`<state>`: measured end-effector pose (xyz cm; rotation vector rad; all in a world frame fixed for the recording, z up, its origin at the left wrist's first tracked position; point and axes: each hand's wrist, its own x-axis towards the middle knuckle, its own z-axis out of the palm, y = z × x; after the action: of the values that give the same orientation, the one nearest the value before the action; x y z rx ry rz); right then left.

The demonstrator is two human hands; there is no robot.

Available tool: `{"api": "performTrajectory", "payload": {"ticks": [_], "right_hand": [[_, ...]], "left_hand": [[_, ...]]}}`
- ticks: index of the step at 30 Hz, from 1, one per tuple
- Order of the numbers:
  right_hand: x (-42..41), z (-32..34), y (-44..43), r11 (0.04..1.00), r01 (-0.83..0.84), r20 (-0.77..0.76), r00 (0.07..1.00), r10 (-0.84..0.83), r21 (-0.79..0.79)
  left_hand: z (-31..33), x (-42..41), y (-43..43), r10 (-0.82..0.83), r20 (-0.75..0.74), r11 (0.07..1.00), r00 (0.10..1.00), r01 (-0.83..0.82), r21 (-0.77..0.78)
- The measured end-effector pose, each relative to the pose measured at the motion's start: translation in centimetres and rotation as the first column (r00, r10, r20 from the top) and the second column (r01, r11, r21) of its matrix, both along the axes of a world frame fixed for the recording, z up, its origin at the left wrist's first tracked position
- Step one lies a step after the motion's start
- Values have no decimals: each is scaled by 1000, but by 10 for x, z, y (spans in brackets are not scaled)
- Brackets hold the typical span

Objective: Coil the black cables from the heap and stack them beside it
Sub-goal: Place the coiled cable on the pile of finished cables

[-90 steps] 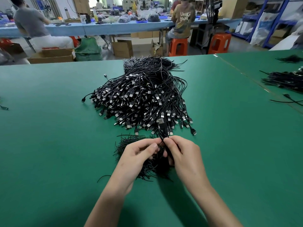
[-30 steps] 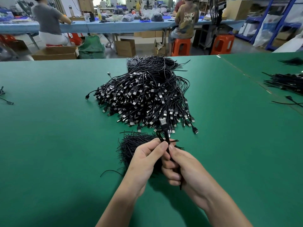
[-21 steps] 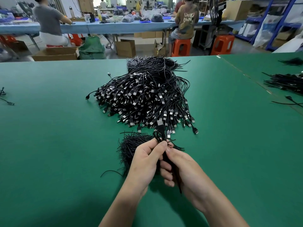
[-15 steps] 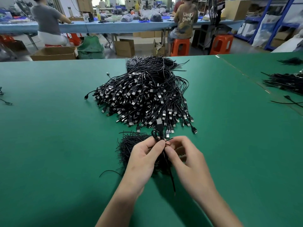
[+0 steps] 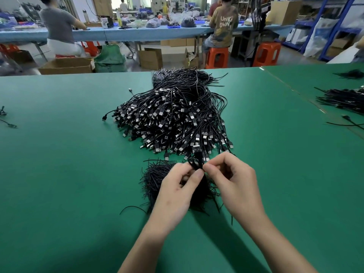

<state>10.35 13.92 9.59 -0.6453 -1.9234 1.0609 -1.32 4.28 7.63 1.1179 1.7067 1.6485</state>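
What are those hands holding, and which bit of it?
The left hand and right hand both pinch one bundled black cable at its lower part, just under its plug.

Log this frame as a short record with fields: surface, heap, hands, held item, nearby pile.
surface: green table
heap: black cables, mid-table, plugs toward the person
left hand: pinches the held cable
right hand: pinches the same cable
cable state: looped, plug end up, in front of the heap
near pile: thin black strands under the hands
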Motion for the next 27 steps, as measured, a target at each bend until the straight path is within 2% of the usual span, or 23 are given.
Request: {"api": "performTrajectory", "payload": {"ticks": [2, 3, 5, 7, 10, 14, 16, 17, 20, 24, 27], "right_hand": [[-7, -2, -8, 944, -14, -137, 990, -33, -329], [-9, -2, -11, 876, -48, -202, 978, -57, -480], [-12, 0, -15, 728, -129, -286, 953, -96, -674], [-14, 2, -16, 672, -145, -292, 950, -110, -726], [-12, 6, -16, 744, -83, -227, 969, -94, -663], [-11, 9, -16, 806, -62, -220, 972, -85, -589], [-12, 7, -18, 808, -36, -183, 979, -89, -588], [-12, 6, -19, 808, -24, -161, 983, -88, -588], [-11, 3, -21, 832, 17, -112, 989, -95, -554], [-11, 2, -24, 952, 98, -25, 994, -110, -291], [-12, 2, -24, 967, 122, 20, 992, -121, -222]], "left_hand": [[-3, 4, 2, 175, -268, 985, 947, -170, 41], [-4, 6, 2, 209, -337, 978, 918, -199, 63], [-9, 10, 2, 210, -352, 978, 912, -198, 70], [-11, 12, 0, 151, -190, 988, 970, -142, 59], [-6, 9, 1, 89, 127, 994, 988, -97, 57], [-1, -1, -6, -93, 336, 989, 937, 49, 138], [0, -6, -10, -124, 432, 980, 893, 43, 194], [1, -7, -11, -82, 404, 982, 911, 5, 187], [4, -10, -10, 21, 192, 990, 981, -47, 135], [5, -13, -14, -8, 183, 989, 983, -18, 144], [4, -13, -14, 111, -3, 988, 994, -110, 107]]}}
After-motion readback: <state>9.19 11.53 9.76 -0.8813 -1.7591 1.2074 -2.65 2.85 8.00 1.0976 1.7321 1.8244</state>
